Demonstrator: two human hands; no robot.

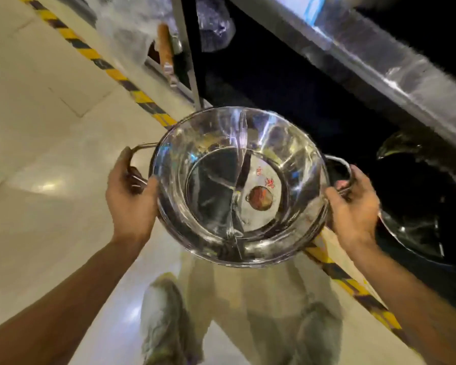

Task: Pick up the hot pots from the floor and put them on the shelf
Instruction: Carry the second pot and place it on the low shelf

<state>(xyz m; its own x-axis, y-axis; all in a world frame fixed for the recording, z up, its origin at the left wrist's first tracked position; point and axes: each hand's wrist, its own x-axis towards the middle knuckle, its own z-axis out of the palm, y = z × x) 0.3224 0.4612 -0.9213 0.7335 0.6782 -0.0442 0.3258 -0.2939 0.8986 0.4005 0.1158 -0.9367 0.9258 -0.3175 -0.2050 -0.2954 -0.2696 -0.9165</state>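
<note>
A shiny steel hot pot (pixel 213 164) with a curved divider down its middle and a round sticker on its bottom hangs in the air in front of me. My left hand (pixel 131 191) grips its left wire handle, and my right hand (pixel 353 204) grips the right one. The pot is held above the pale floor, next to the metal shelf (pixel 379 64) whose dark lower level opens to the right. Another steel pot (pixel 416 227) lies in that dark space, just right of my right hand.
Yellow-and-black hazard tape (pixel 95 57) runs diagonally along the floor beside the shelf. A shelf leg (pixel 187 56) stands behind the pot, with plastic-wrapped goods (pixel 132 25) beyond it. My legs and shoes (pixel 163 322) are below the pot on the glossy tiles.
</note>
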